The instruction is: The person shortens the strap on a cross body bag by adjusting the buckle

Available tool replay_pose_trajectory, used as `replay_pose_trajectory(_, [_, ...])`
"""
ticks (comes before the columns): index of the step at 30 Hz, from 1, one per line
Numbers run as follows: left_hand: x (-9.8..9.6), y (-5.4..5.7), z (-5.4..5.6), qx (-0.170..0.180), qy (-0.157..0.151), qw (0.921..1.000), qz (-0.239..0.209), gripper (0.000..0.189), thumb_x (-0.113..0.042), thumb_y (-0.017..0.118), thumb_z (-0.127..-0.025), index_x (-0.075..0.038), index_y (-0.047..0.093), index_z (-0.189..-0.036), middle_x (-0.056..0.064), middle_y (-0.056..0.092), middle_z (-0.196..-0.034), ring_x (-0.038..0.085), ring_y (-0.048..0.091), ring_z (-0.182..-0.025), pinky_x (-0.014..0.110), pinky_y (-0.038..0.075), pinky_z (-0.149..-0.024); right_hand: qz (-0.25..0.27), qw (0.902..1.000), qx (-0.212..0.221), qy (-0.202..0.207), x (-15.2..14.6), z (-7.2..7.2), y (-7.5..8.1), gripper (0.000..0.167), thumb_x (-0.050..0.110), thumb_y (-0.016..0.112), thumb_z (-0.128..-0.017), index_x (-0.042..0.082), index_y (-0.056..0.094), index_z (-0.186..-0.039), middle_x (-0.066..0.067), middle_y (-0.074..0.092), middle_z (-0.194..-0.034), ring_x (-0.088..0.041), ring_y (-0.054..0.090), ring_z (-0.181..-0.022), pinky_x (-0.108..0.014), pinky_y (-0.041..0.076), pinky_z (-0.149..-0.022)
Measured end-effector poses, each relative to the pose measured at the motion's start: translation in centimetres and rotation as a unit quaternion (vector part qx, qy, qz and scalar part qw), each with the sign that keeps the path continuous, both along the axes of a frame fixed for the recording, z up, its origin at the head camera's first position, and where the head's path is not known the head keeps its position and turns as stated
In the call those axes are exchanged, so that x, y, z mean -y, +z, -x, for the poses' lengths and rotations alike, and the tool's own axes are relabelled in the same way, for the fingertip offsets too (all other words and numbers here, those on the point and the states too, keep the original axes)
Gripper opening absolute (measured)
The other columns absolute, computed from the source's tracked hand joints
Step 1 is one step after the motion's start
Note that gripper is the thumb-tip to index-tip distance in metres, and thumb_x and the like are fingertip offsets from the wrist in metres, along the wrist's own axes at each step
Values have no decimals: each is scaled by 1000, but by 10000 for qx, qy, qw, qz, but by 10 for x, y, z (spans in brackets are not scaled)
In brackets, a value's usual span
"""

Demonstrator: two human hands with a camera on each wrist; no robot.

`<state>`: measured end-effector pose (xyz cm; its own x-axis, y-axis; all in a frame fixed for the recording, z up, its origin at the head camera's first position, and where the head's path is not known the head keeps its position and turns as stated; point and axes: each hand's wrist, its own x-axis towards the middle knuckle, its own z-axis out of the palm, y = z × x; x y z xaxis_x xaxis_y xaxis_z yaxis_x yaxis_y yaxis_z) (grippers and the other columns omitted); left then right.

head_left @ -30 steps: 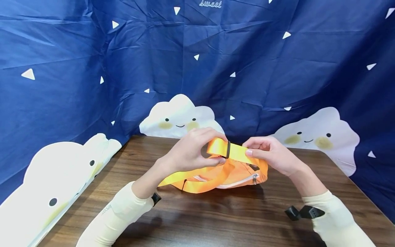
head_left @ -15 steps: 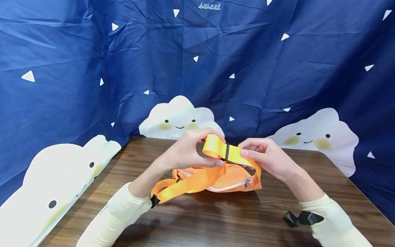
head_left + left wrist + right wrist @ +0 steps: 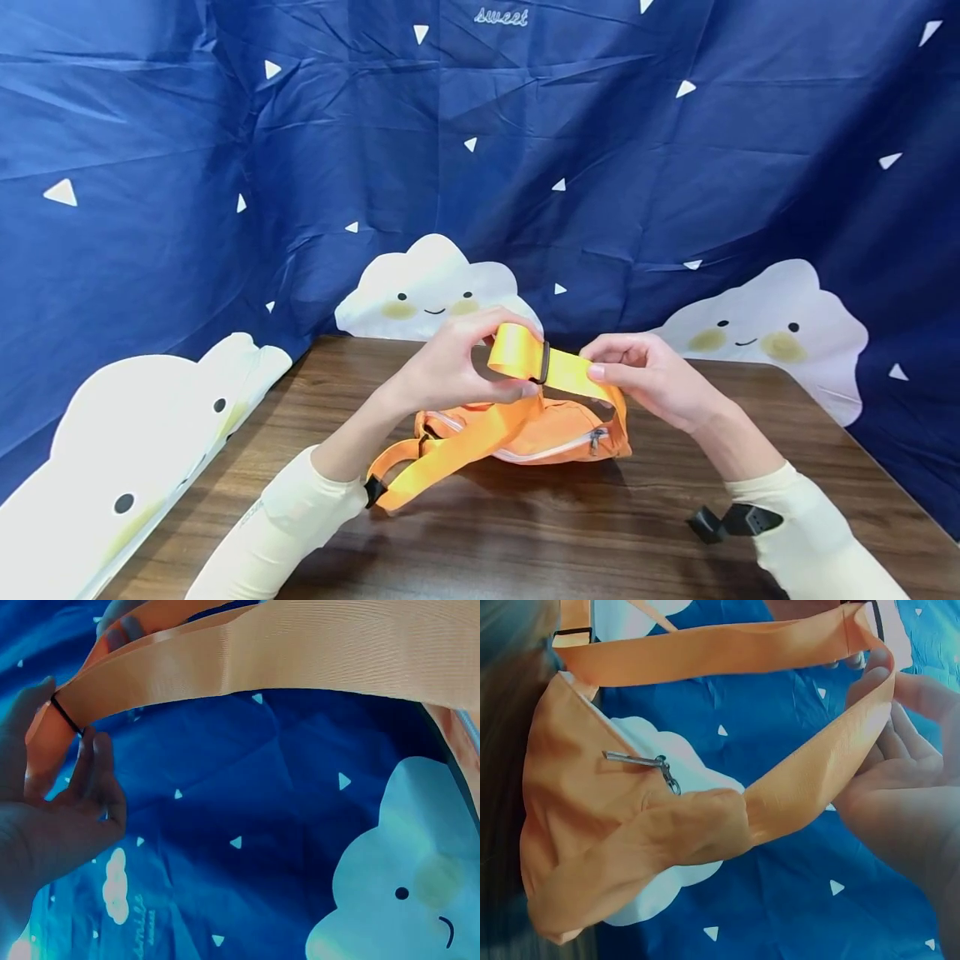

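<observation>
An orange waist bag [image 3: 558, 429] with a white zipper lies on the table, its strap [image 3: 465, 446] looping up and out to the left. My left hand [image 3: 457, 362] pinches the strap at a black slider buckle [image 3: 543, 363], where the webbing folds into a loop. To the right of the buckle, my right hand [image 3: 656, 375] holds the same strap between thumb and fingers. The right wrist view shows the strap running from the bag's end up to the right hand [image 3: 907, 750]. A metal zipper pull [image 3: 641, 760] hangs at the bag's side.
The bag stands on a dark wooden table [image 3: 585, 533]. Behind it hangs a blue curtain [image 3: 600, 125] with white triangles and smiling clouds. Black wrist straps [image 3: 738, 521] sit on the cream sleeves [image 3: 817, 533].
Both hands have shifted slightly left with the strap and buckle. The lower strap loop has dropped and swung left toward the left wrist, uncovering more of the bag.
</observation>
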<state>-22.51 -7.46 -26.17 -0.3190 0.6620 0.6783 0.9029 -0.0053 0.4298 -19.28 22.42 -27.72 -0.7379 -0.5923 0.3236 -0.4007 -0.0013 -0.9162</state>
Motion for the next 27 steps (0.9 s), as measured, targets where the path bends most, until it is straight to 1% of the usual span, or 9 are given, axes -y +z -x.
replay_pose_trajectory(3, [-2, -2, 1, 43, -9, 10000, 52, 52, -28, 91, -78, -19, 64, -122, -15, 62, -109, 9, 57, -101, 33, 51, -85, -77, 9999, -28, -58, 3, -1, 1, 19, -4, 57, -100, -4, 68, -115, -14, 71, -98, -22, 66, -86, -34, 57, -76])
replay_pose_trajectory(5, [-2, -3, 2, 26, -26, 10000, 71, 52, -28, 91, -78, -19, 64, -122, -15, 61, -109, 9, 57, -102, 34, 51, -87, -44, 10000, -30, -8, 5, -3, 4, 19, -4, 56, -100, -3, 68, -115, -13, 71, -98, -22, 66, -85, -34, 57, -76])
replay_pose_trajectory(8, [-1, -2, 2, 72, 5, 10000, 65, 54, -28, 91, -78, -18, 64, -123, -15, 62, -109, 9, 57, -100, 34, 51, -86, 397, 9988, 75, 273, 5, -2, 6, 22, -7, 51, -100, -3, 68, -113, -11, 70, -96, -20, 64, -83, -30, 56, -74])
replay_pose_trajectory(12, [-1, -2, 1, 215, -21, 9998, 41, 55, -25, 92, -77, -19, 63, -124, -15, 63, -109, 10, 57, -98, 34, 51, -82, 1023, 9923, 306, 623, 2, 0, 4, 30, -11, 43, -100, -1, 68, -111, -8, 67, -93, -17, 61, -79, -25, 52, -69])
replay_pose_trajectory(17, [-6, -6, 0, 468, -154, 9988, -43, 55, -24, 93, -77, -19, 63, -123, -13, 64, -110, 12, 59, -101, 36, 51, -88, 904, 9927, 386, 695, 5, 0, -1, 29, -11, 44, -101, 1, 68, -114, -7, 67, -89, -19, 58, -75, -27, 51, -70])
replay_pose_trajectory(20, [-10, -9, -1, 590, -187, 9980, -137, 54, -23, 92, -77, -19, 63, -122, -11, 64, -110, 12, 60, -102, 36, 52, -88, 872, 9932, 487, 604, 8, 0, -3, 29, -10, 45, -102, 3, 67, -115, -7, 67, -90, -21, 58, -77, -29, 51, -73])
replay_pose_trajectory(22, [-13, -11, -2, 614, -205, 9978, -133, 54, -24, 92, -77, -18, 64, -123, -11, 65, -109, 12, 60, -101, 35, 53, -86, 827, 9941, 532, 451, 10, -1, -4, 27, -8, 47, -102, 4, 68, -116, -8, 68, -92, -21, 60, -80, -29, 52, -76])
replay_pose_trajectory(24, [-15, -12, -1, 587, -225, 9980, -99, 54, -25, 92, -78, -17, 64, -123, -11, 65, -109, 12, 61, -100, 33, 55, -84, 705, 9957, 535, 267, 12, -2, -6, 25, -6, 50, -102, 3, 68, -117, -9, 68, -95, -22, 62, -84, -31, 53, -79])
replay_pose_trajectory(27, [-15, -13, -1, 420, -99, 9990, -82, 52, -26, 91, -79, -17, 64, -122, -11, 65, -108, 10, 61, -99, 32, 54, -84, 397, 9983, 429, -62, 14, -3, -6, 21, -2, 54, -102, 2, 68, -118, -11, 70, -98, -23, 65, -88, -34, 55, -81])
